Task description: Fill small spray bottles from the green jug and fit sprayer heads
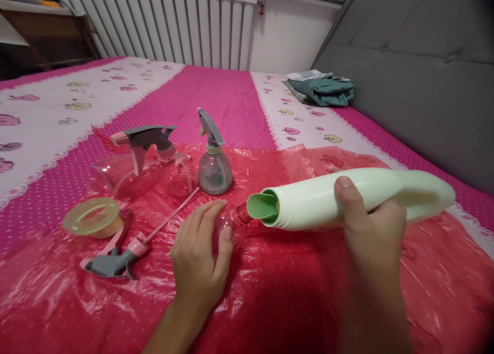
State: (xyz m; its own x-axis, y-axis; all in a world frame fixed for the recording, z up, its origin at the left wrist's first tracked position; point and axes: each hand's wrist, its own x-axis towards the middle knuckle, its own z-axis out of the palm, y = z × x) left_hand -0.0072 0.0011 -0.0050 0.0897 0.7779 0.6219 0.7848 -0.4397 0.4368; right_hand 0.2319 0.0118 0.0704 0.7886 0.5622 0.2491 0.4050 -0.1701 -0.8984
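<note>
My right hand [372,225] grips a pale green detergent bottle [309,199] that lies nearly on its side, mouth to the left. Its green pouring spout [262,205] comes up to the neck of a clear spray bottle [231,221] without its trigger head. My left hand [203,243] is wrapped around that clear bottle, hiding much of it. No liquid can be made out at the spout. Left of my left hand, a loose grey and pink trigger sprayer [116,261] with a long pink tube lies on the red plastic sheet [270,302].
A small round spray bottle [215,174] stands behind my left hand. Beside it another clear bottle with a grey and pink trigger head [144,138] lies on its side. A yellowish funnel-like piece [92,217] is at the left. Folded cloths [322,89] lie near the grey headboard [417,60].
</note>
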